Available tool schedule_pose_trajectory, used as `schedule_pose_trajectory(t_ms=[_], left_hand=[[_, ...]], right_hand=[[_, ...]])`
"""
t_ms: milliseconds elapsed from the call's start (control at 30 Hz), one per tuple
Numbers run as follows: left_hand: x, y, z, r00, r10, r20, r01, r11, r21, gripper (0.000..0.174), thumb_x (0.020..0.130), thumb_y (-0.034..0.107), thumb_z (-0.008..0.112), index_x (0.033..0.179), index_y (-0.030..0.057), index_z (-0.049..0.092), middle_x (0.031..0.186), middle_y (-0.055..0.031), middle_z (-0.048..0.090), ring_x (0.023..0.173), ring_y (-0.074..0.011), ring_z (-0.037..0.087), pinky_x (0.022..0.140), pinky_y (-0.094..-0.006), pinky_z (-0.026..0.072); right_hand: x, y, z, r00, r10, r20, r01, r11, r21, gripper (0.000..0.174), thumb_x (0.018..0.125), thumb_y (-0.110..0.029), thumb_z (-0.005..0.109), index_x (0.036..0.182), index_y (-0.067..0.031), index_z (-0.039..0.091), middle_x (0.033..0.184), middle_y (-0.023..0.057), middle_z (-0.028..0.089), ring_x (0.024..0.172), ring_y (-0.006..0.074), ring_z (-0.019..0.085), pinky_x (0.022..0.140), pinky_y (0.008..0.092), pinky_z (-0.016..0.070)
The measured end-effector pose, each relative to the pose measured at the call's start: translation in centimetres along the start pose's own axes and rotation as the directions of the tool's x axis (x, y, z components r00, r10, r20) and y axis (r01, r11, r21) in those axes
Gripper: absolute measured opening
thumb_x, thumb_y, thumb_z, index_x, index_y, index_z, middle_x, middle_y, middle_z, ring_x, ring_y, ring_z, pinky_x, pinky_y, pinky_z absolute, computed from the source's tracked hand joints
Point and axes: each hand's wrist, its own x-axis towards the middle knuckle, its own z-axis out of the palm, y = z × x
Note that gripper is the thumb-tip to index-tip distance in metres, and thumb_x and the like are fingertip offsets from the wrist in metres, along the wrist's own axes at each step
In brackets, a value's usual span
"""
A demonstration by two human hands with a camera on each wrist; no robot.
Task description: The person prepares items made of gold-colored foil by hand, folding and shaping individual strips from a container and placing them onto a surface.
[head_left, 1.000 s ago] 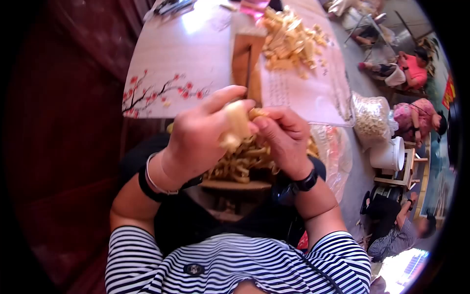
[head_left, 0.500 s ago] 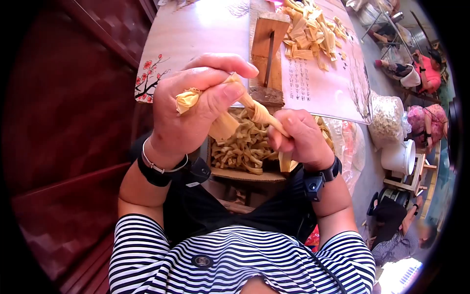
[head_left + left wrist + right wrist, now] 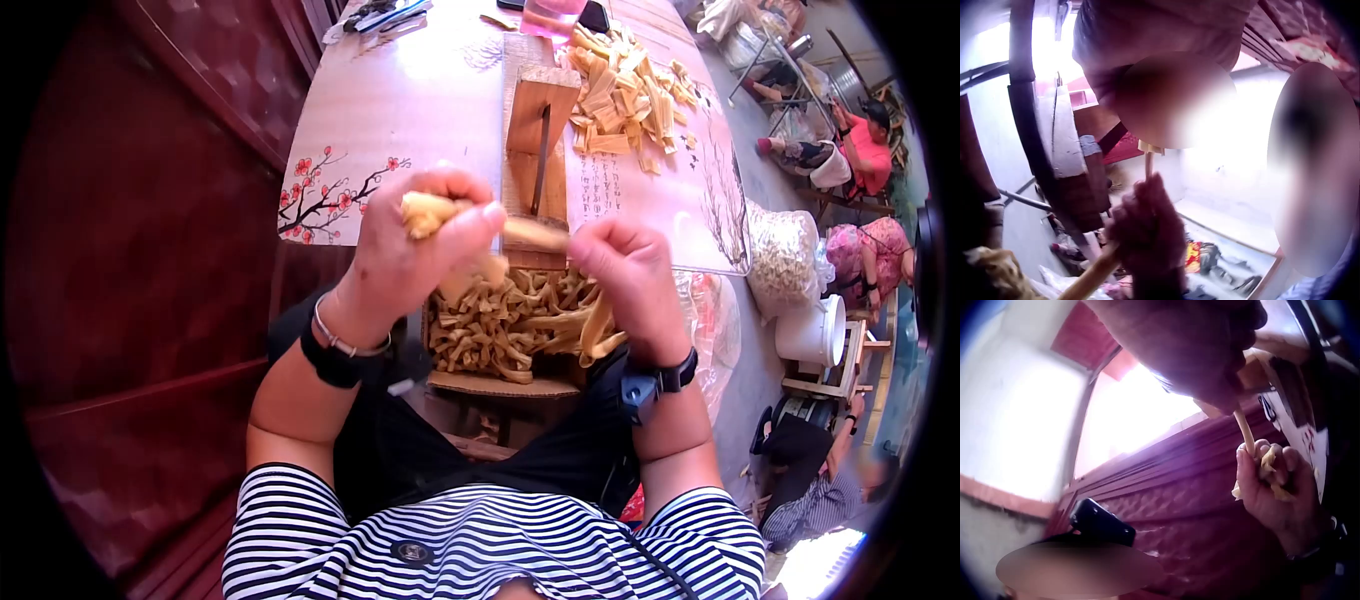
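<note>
Strip (image 3: pixel 535 235) in both hands (image 3: pixel 400 252) (image 3: pixel 640 280), fingers (image 3: pixel 452 183) seemingly curled.

On the broad pale printed worktop (image 3: pixel 400 120), an upright brown wooden block with a thin dark metal bar (image 3: pixel 530 105) stands near the middle. Right of it lies a loose pile of flat yellow strips (image 3: pixel 625 95); behind it is a clear pink container (image 3: pixel 550 18). A brown cardboard box (image 3: pixel 500 385) sits before the near edge, holding knotted tan strips (image 3: pixel 480 330). Small dark items (image 3: pixel 375 15), probably tools, lie far left. Right of the worktop is a round white plastic bucket (image 3: pixel 805 330).
</note>
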Motion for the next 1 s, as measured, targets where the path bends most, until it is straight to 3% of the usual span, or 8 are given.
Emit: schedule_pose_trajectory(t_ms=[333, 433, 567, 633, 700, 800, 900, 1000], left_hand=[[2.4, -2.7, 0.7, 0.964, -0.03, -0.263, 0.128, 0.922, 0.365, 0.019, 0.09, 0.004, 0.059, 0.106, -0.0023, 0.067, 0.094, -0.0101, 0.068, 0.078, -0.0126, 0.065, 0.068, -0.0241, 0.0537], [1.3, -2.6, 0.5, 0.912, 0.407, -0.053, -0.321, 0.788, 0.526, 0.022, 0.09, 0.0, 0.057, 0.11, -0.0022, 0.065, 0.105, -0.0163, 0.066, 0.094, -0.018, 0.065, 0.077, -0.0272, 0.0535], [-1.0, -1.5, 3.7, 0.84, 0.542, 0.039, -0.52, 0.782, 0.343, 0.025, 0.086, -0.001, 0.055, 0.109, -0.0007, 0.065, 0.098, -0.0194, 0.068, 0.089, -0.0291, 0.067, 0.076, -0.0329, 0.0527], [-1.7, -0.5, 3.5, 0.957, 0.151, 0.247, -0.229, 0.916, 0.33, 0.011, 0.085, 0.006, 0.062, 0.094, 0.0012, 0.067, 0.087, -0.011, 0.068, 0.077, -0.0201, 0.066, 0.069, -0.0302, 0.0517], [-1.7, 0.4, 3.5, 0.72, -0.425, 0.549, 0.249, 0.896, 0.367, 0.008, 0.086, 0.011, 0.065, 0.086, 0.0029, 0.068, 0.079, -0.0054, 0.067, 0.069, -0.0139, 0.063, 0.065, -0.0279, 0.0507], [-2.3, 0.0, 3.5, 0.385, -0.393, 0.835, 0.398, 0.887, 0.234, 0.02, 0.084, 0.019, 0.072, 0.089, 0.0008, 0.068, 0.08, -0.0061, 0.068, 0.066, -0.0132, 0.063, 0.06, -0.0246, 0.0489], [-2.1, 1.0, 2.3, 0.755, 0.06, 0.653, 0.006, 0.995, -0.099, 0.026, 0.086, 0.02, 0.072, 0.098, -0.0034, 0.068, 0.084, -0.0103, 0.069, 0.071, -0.0157, 0.064, 0.062, -0.0264, 0.0505], [-0.8, 0.2, 1.6, 0.807, 0.366, 0.464, -0.58, 0.644, 0.5, 0.033, 0.074, 0.02, 0.078, 0.099, 0.002, 0.068, 0.08, -0.0093, 0.061, 0.062, -0.0223, 0.06, 0.058, -0.0304, 0.049]], right_hand=[[4.2, 2.8, -1.4, 0.831, -0.454, -0.32, 0.122, 0.712, -0.692, 0.021, 0.083, -0.021, 0.074, 0.079, -0.0043, 0.062, 0.061, 0.0078, 0.06, 0.051, 0.014, 0.056, 0.049, 0.0296, 0.0424], [2.3, 3.2, -0.6, 0.823, -0.492, -0.284, 0.289, 0.793, -0.536, 0.019, 0.081, -0.017, 0.076, 0.08, -0.0045, 0.061, 0.06, 0.0079, 0.058, 0.05, 0.016, 0.055, 0.047, 0.0292, 0.0417], [1.0, 1.8, 1.2, 0.518, -0.835, 0.185, 0.762, 0.351, -0.545, 0.015, 0.08, -0.011, 0.074, 0.081, -0.0058, 0.06, 0.058, 0.0044, 0.054, 0.047, 0.0206, 0.052, 0.043, 0.0284, 0.0399], [-0.2, -0.4, 1.3, 0.387, -0.796, 0.466, 0.907, 0.236, -0.349, 0.016, 0.078, -0.012, 0.074, 0.082, -0.007, 0.059, 0.06, 0.0037, 0.055, 0.046, 0.0207, 0.053, 0.043, 0.0295, 0.0402], [-0.4, 0.1, 1.6, 0.405, -0.829, 0.385, 0.909, 0.321, -0.265, 0.013, 0.081, -0.017, 0.069, 0.081, -0.0096, 0.059, 0.055, 0.003, 0.048, 0.044, 0.0214, 0.047, 0.044, 0.0336, 0.0356], [-0.1, 0.2, 0.1, 0.463, -0.799, 0.384, 0.882, 0.376, -0.283, 0.007, 0.085, -0.015, 0.061, 0.08, -0.0098, 0.058, 0.054, 0.0029, 0.047, 0.043, 0.0236, 0.045, 0.045, 0.0356, 0.0351], [-0.1, 0.3, 0.0, 0.626, -0.717, 0.306, 0.76, 0.475, -0.442, 0.013, 0.087, -0.014, 0.063, 0.081, -0.0023, 0.066, 0.058, 0.0064, 0.054, 0.048, 0.0229, 0.054, 0.046, 0.0328, 0.0416], [-0.9, 0.7, 0.3, 0.951, -0.017, 0.308, -0.005, 0.997, 0.071, 0.021, 0.094, -0.021, 0.06, 0.097, -0.001, 0.066, 0.076, 0.0007, 0.065, 0.057, 0.0078, 0.054, 0.052, 0.022, 0.0416]])
